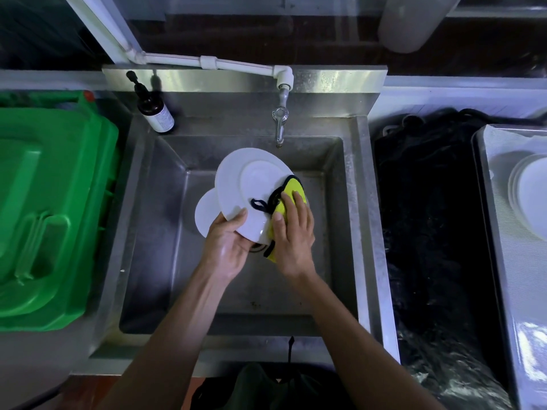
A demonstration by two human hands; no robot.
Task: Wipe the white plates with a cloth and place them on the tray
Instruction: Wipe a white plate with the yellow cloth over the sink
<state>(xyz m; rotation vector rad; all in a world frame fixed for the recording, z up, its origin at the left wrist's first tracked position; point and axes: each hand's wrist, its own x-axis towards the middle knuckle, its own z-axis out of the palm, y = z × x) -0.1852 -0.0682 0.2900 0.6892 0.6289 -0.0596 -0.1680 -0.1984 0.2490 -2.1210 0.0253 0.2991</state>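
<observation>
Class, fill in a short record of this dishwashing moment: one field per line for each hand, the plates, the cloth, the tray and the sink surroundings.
left hand: grips the lower rim of the white plate, held tilted above the sink
right hand: presses the yellow cloth on that plate's right edge
second plate: behind and below the held one
tray: right of the sink, holds stacked plates
tap: no water visible
soap bottle: back left corner
green bin: left of the sink
</observation>
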